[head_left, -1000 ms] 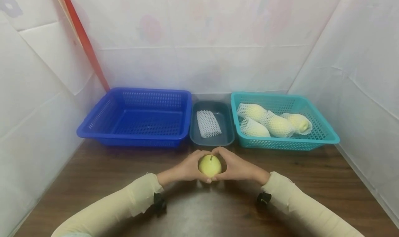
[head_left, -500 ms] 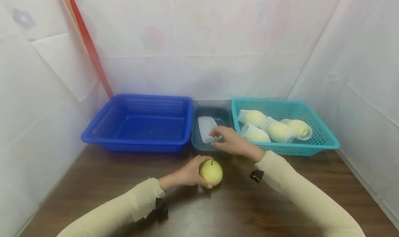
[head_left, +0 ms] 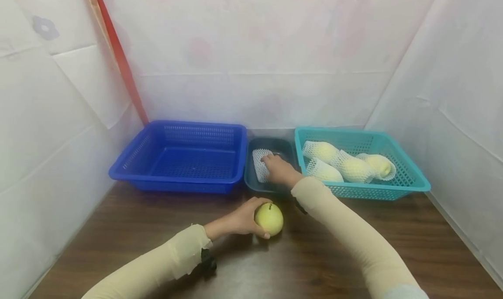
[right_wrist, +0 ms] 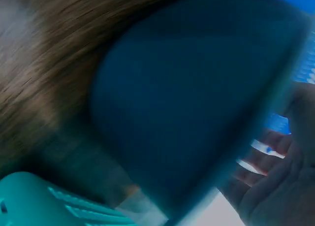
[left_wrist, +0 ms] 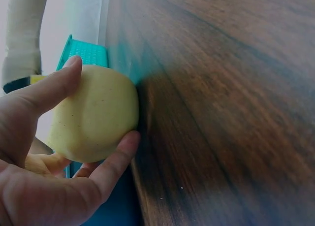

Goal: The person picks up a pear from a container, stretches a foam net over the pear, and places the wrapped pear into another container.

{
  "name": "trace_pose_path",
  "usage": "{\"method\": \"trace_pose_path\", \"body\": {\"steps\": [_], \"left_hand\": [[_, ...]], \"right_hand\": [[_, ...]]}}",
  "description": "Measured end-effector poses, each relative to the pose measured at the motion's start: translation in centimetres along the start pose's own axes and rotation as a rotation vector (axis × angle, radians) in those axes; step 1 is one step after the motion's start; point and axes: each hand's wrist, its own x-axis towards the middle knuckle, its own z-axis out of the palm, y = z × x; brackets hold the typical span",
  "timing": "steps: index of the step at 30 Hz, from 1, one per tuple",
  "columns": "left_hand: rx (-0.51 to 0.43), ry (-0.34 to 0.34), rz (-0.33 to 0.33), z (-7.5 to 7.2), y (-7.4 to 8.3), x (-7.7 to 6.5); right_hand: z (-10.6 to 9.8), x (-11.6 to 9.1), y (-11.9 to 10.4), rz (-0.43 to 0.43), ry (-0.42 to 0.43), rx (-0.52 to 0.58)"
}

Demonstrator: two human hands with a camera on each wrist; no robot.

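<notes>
My left hand [head_left: 245, 218] grips a round yellow-green pear [head_left: 269, 219] from its left side, with the stem upright. In the left wrist view, thumb and fingers curve round the pear [left_wrist: 96, 113], which sits at the tabletop. Over the dark blue-grey tray [head_left: 288, 148] is my right hand [head_left: 280, 170], fingertips at the right part of a white foam net sleeve [head_left: 259, 163] lying there. That hand partly covers the sleeve. In the blurred right wrist view, the right hand's [right_wrist: 275, 172] fingers look loosely bent beside the tray wall [right_wrist: 197, 88]; no hold on the sleeve shows.
A blue basket [head_left: 178, 181] stands left of the tray. On the right, a teal basket [head_left: 377, 192] holds several pears [head_left: 355, 169] in foam net sleeves. The wooden table [head_left: 157, 229] meets white sheeted walls [head_left: 251, 37] at the back and sides.
My right hand has left the pear and moved forward to the foam net sleeve in the tray. My left hand keeps hold of the pear. The head view has shifted slightly.
</notes>
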Motion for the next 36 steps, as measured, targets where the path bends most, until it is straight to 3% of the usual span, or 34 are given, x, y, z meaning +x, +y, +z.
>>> {"method": "trace_pose_path", "body": {"steps": [10, 13, 16, 25, 30, 36], "left_hand": [[-0.017, -0.002, 0.004, 0.1, -0.1, -0.1], [-0.026, -0.004, 0.000, 0.3, 0.0, -0.1], [-0.022, -0.005, -0.004, 0.3, 0.0, -0.1], [0.003, 0.006, 0.000, 0.1, -0.2, 0.0], [-0.004, 0.003, 0.012, 0.1, -0.4, 0.1], [-0.011, -0.029, -0.013, -0.4, -0.2, -0.2]], "right_hand": [[2.7, 1.0, 1.0, 0.036, 0.009, -0.129], [2.9, 1.1, 1.4, 0.043, 0.059, -0.141], [2.6, 1.2, 1.7, 0.049, 0.161, -0.140], [-1.5, 0.4, 1.6, 0.081, 0.459, 0.038], [-4.1, -1.1, 1.5, 0.047, 0.534, 0.183], [-6.9, -4.4, 0.9, 0.018, 0.553, 0.328]]}}
